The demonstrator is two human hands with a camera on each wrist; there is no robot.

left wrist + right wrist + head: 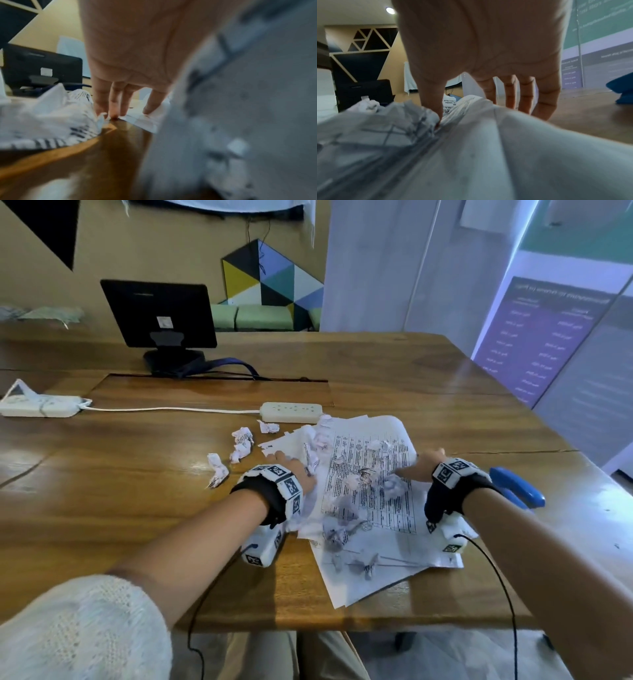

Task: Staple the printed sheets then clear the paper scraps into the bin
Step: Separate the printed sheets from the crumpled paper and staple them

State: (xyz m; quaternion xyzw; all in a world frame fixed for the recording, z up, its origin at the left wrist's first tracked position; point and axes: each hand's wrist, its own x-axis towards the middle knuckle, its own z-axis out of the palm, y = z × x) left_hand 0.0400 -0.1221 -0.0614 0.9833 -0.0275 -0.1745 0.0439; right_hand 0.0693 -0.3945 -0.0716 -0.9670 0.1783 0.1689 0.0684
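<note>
A loose pile of printed sheets lies on the wooden table, with several crumpled paper scraps on top. More scraps lie on the wood to the left. My left hand stands at the pile's left edge, its straight fingers pointing down with tips on the table and paper. My right hand is at the right edge. Its thumb presses the top sheet, which bulges up, and its straight fingers reach down behind it. A blue stapler lies just right of that wrist.
A white power strip lies just behind the pile, its cord running left to a second strip. A black monitor stands at the back. The table's right edge is close behind the stapler. No bin is in view.
</note>
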